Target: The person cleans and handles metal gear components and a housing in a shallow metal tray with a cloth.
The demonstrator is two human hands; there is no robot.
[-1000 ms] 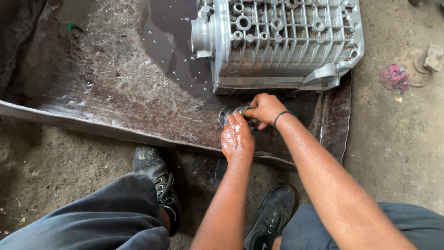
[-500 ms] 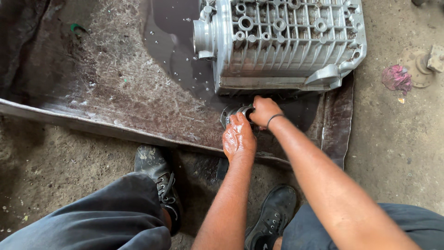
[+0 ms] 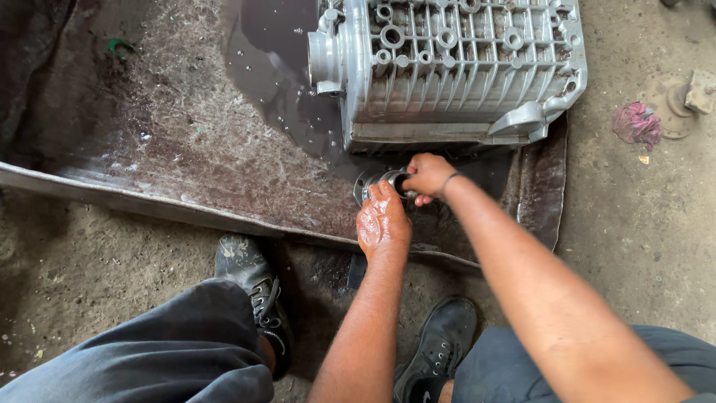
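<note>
Both hands are at work on a small round metal part [image 3: 379,184], a ring-like or cup-shaped piece lying on the wet, dark metal sheet [image 3: 186,149] just near of the big ribbed aluminium casing [image 3: 455,67]. The left hand [image 3: 383,221], glistening with liquid, lies over the part's near side with its fingers curled onto the rim; the right hand [image 3: 428,176] is closed around the part's right edge, thumb and fingers pinching it. By my reading the step in hand is washing or rubbing the part clean in the pooled liquid [image 3: 268,60], and the next move calls for a firm grip, since everything looks slippery. Against the earlier frames the hands sit in much the same spot on the part; the view has merely drifted slightly, and the black shoes [image 3: 253,276] hold their places.
</note>
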